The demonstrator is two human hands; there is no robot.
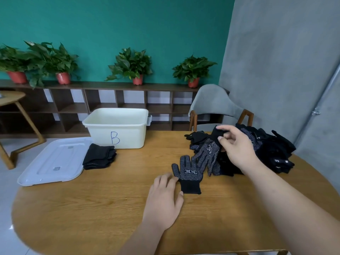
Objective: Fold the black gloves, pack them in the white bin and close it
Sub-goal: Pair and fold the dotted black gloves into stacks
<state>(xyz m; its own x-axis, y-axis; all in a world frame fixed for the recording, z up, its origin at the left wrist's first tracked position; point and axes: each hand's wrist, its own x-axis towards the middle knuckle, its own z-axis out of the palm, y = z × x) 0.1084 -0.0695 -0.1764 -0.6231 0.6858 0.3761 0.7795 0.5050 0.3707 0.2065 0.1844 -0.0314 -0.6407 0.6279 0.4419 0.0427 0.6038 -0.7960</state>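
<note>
The right hand [237, 148] pinches a second glove [209, 153] from the pile [272, 150] at two o'clock; the left hand [165, 197], fingers loosely spread, steadies the flat glove [187, 173]. Next, lay them paired for folding.

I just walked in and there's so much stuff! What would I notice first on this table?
Probably the big heap of black gloves at the table's right, where the right hand pinches one dotted glove. Next, the open white bin marked B at the back, its lid lying at the left beside a folded stack.
</note>
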